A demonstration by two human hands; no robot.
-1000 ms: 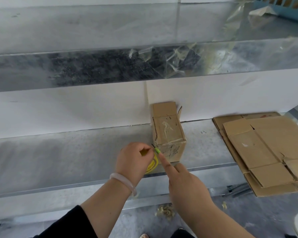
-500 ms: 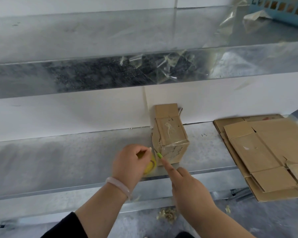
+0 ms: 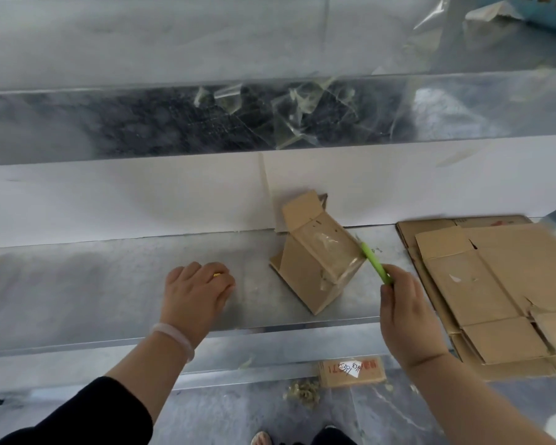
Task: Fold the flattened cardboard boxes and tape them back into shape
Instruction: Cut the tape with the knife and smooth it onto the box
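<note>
Packing workshop: galvanized metal shelving [image 3: 109, 284], flattened cardboard stack [image 3: 495, 284], tape scraps [image 3: 302, 120]

- My left grip [image 3: 199, 289] is lying palm down, knuckles up, its fingers curling over a small yellow item [image 3: 217, 275] that is barely showing between them.
- My left wrist is wearing a pale bangle [image 3: 174, 337], and a black sleeve [image 3: 87, 412] is covering the arm further back.
- My right grip [image 3: 402, 313] is pinching a slim green tool [image 3: 374, 263], which is pointing away and to the left.
- My right forearm is reaching in bare from the lower right.
</note>
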